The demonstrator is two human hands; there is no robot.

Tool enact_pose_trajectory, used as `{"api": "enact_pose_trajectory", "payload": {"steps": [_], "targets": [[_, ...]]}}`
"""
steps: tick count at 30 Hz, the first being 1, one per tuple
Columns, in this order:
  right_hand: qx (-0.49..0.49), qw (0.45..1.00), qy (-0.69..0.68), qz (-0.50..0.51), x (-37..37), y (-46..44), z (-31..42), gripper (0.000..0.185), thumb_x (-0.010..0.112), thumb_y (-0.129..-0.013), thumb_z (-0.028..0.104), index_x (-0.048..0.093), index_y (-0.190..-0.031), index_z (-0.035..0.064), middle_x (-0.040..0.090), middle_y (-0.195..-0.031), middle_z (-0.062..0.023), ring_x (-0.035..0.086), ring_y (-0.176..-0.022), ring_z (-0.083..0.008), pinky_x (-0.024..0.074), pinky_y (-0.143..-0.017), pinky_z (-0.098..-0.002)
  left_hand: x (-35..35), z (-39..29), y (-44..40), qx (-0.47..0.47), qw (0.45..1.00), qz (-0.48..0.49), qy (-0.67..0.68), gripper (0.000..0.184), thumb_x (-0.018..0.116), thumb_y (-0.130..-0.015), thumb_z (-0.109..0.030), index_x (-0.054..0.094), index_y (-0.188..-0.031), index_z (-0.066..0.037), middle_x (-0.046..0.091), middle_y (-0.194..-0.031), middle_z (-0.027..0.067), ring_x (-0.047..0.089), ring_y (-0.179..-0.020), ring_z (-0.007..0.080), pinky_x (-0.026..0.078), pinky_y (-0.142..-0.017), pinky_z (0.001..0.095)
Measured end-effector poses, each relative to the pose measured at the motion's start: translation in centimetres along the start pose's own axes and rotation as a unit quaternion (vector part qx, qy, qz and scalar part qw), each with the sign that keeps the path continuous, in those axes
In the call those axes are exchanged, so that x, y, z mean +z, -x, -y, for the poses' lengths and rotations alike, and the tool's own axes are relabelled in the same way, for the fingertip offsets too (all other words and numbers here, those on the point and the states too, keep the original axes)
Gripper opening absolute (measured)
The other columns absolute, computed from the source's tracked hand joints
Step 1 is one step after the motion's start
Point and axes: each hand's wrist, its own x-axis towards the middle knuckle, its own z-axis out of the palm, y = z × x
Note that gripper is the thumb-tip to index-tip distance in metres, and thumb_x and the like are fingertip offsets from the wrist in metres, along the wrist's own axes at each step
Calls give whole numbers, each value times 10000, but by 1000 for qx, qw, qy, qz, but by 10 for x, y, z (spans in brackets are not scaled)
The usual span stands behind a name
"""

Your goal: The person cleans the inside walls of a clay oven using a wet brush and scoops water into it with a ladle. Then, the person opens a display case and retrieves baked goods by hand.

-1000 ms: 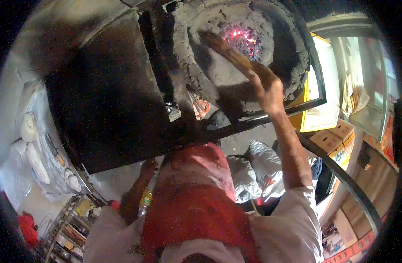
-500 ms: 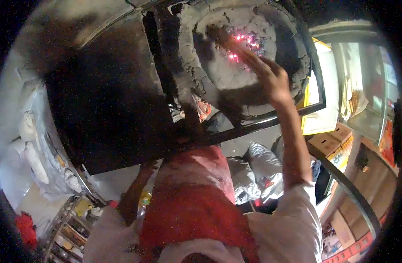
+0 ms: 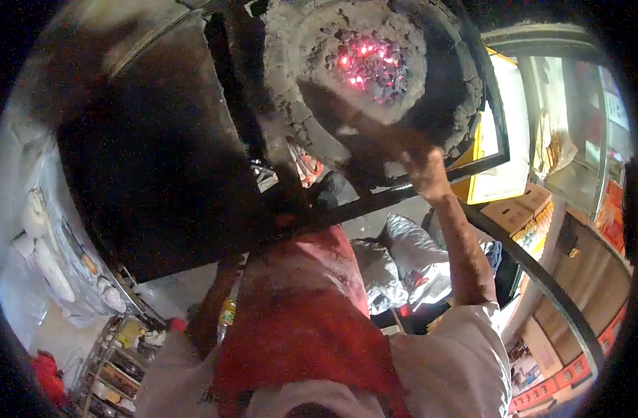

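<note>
My right hand [image 3: 424,167] is over the near rim of a round clay oven [image 3: 284,104]. Its fingers point up and left into shadow and are blurred. A dark, elongated shape runs on from them toward the oven's left side; I cannot make out whether it is a held thing or shadow. Red embers [image 3: 367,63] glow among grey ash and coals inside the oven, beyond my fingers. My left hand [image 3: 230,261] hangs low by the red apron [image 3: 298,306], in shadow under the counter's front edge, with its fingers hidden.
A blackened counter top [image 3: 152,167] extends left of the oven, with a dark metal frame bar [image 3: 360,207] along its front. Silvery sacks [image 3: 416,251] lie below. Cardboard boxes [image 3: 517,209] and a yellow-edged white panel [image 3: 503,132] stand at right. A slatted rack [image 3: 113,369] is at lower left.
My right hand has drawn back from over the embers toward the near rim, uncovering more of the coals. The whole view has shifted slightly. My left arm stays low.
</note>
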Motion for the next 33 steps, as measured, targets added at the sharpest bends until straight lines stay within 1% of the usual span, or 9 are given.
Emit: {"api": "enact_pose_trajectory", "payload": {"steps": [4, 8, 11, 13, 16, 22, 28, 31, 33], "targets": [[-30, 985, 138, 101, -24, 2, -67, 250, 642, -877, 125, 672, -1123, 95, 720, -896, -102, 649, -706, -202, 520, -637, -330, 9, -30, 31, 7, 999, -22, -26, 403, 602, -893, -270, 532, -1255, -107, 641, -1113, 80, 659, -801, 188, 477, -620, 343], [148, 982, 94, 76, -74, -8, -2, 253, 627, -875, 60, 662, -1124, 42, 706, -1048, -79, 645, -864, -134, 524, -734, -276, 18, -46, 44, 8, 999, -31, -39, 394, 599, -895, -267, 532, -1252, -116, 642, -1115, 73, 658, -807, 185, 477, -628, 346], [8, 997, -2, 82, -84, -4, -30, 170, 623, -911, 165, 707, -1032, 81, 722, -892, -94, 652, -689, -182, 528, -645, -319, 22, -39, 40, 11, 998, -32, -45, 390, 598, -896, -266, 533, -1251, -120, 642, -1116, 69, 657, -811, 184, 477, -632, 348], [-68, 960, 215, 165, -103, -13, -63, 188, 617, -915, 179, 704, -1039, 68, 719, -915, -100, 654, -713, -194, 529, -658, -308, 19, -7, 14, 57, 998, -15, 18, 361, 599, -899, -276, 547, -1225, -129, 646, -1115, 50, 657, -841, 159, 480, -651, 342], [-60, 980, 141, 130, -115, -23, -18, 188, 604, -904, 108, 693, -1056, 43, 711, -951, -113, 672, -769, -211, 543, -658, -307, -12, 30, -43, -56, 994, 61, 70, 381, 603, -893, -289, 545, -1234, -130, 639, -1136, 46, 654, -840, 157, 476, -667, 352], [43, 976, 22, 213, -124, -17, -55, 191, 569, -925, 58, 687, -1070, 19, 703, -1030, -102, 684, -866, -189, 564, -722, -292, 36, -36, 38, 15, 1000, -21, -13, 423, 519, -965, -333, 511, -1314, -94, 634, -1054, 55, 575, -753, 206, 497, -692, 348], [-19, 987, 128, 94, -136, -14, -33, 199, 596, -898, 14, 679, -1077, -14, 701, -1033, -134, 684, -873, -176, 557, -726, -276, 39, -36, 49, 24, 1000, -6, -19, 572, 614, -872, -283, 447, -1387, -101, 617, -1156, 90, 635, -861, 207, 457, -717, 409], [12, 990, 69, 122, -133, -12, -51, 233, 640, -886, 156, 684, -1079, 33, 708, -995, -139, 677, -809, -218, 535, -710, -297, 36, -22, 34, 13, 999, 22, 46, 563, 619, -864, -272, 462, -1372, -88, 613, -1156, 83, 631, -838, 193, 467, -680, 379], [-61, 980, 95, 162, -129, -22, -52, 203, 617, -868, -23, 678, -1061, -29, 702, -1017, -158, 688, -890, -185, 563, -738, -285, 37, -21, 34, 30, 997, 23, 66, 557, 614, -865, -275, 468, -1367, -84, 613, -1154, 80, 628, -837, 188, 466, -674, 366]]}}
